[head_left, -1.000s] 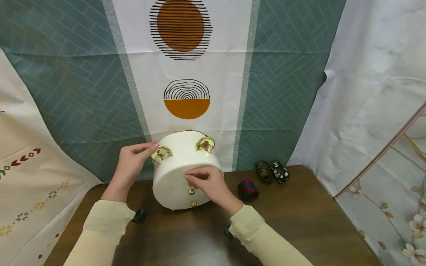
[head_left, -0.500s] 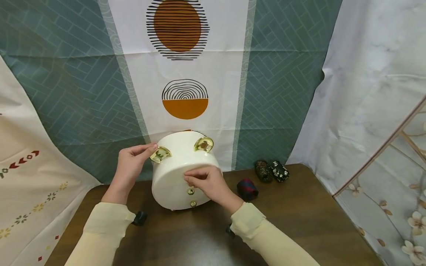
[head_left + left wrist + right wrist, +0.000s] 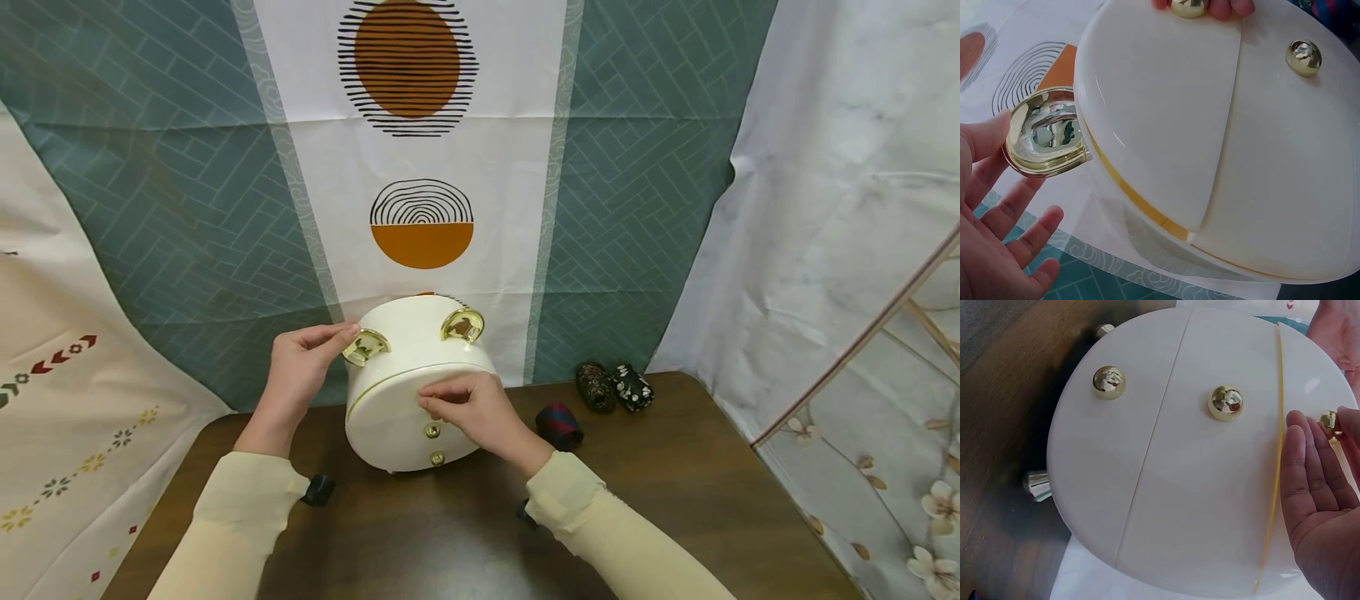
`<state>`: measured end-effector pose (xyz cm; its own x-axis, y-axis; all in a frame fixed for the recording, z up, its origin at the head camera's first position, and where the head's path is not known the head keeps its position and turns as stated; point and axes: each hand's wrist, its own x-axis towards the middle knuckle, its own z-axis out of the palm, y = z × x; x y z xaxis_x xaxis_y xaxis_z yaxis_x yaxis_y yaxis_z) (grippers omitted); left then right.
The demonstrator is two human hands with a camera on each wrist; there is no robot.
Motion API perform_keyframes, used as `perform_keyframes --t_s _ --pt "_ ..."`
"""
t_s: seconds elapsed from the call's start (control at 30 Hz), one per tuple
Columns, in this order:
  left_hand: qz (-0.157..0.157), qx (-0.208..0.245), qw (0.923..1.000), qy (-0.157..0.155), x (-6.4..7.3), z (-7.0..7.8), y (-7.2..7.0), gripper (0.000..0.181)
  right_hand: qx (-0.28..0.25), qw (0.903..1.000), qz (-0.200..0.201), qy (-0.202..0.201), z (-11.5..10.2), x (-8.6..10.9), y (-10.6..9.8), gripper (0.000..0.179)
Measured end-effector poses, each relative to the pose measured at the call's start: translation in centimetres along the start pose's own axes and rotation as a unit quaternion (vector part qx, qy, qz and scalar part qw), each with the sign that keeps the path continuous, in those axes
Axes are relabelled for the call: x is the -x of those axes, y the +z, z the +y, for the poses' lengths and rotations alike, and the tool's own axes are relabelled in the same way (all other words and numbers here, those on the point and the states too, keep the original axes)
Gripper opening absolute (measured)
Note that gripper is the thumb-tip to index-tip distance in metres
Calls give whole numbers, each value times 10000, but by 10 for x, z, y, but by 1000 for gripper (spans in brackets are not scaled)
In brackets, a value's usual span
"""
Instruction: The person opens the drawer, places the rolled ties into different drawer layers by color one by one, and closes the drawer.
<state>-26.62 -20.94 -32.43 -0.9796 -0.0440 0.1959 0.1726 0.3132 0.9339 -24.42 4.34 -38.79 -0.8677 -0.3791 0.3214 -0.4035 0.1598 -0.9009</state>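
A round white drawer box (image 3: 386, 425) with gold ears stands on the table. My left hand (image 3: 294, 368) pinches its left gold ear (image 3: 1047, 131) between thumb and index finger, the other fingers spread loosely below. My right hand (image 3: 476, 410) pinches the top gold knob (image 3: 1330, 423), which the fingers partly cover. The top drawer (image 3: 1154, 87) sits slightly forward of the body, a yellow edge (image 3: 1138, 199) showing along its rim. Below it, a middle knob (image 3: 1225, 403) and a bottom knob (image 3: 1109, 382) sit on panels parted by a thin seam. The right ear (image 3: 462, 326) is untouched.
Right of the box on the brown table (image 3: 652, 492) lie a navy-and-red striped fabric roll (image 3: 559, 427) and two dark patterned rolls, one brownish (image 3: 595, 387) and one black with white flowers (image 3: 632, 387). A patterned cloth (image 3: 510, 208) hangs close behind the box.
The top drawer has come slightly forward under my right hand, and a yellow line now shows along its upper edge. My left hand stays on the ear.
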Motion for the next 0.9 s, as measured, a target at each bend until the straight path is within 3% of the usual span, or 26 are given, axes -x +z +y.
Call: perform_keyframes --t_s 0.9 --pt "-8 -206 9996 -200 0 2 -2 53 534 9980 -215 -267 -15 22 -4 20"
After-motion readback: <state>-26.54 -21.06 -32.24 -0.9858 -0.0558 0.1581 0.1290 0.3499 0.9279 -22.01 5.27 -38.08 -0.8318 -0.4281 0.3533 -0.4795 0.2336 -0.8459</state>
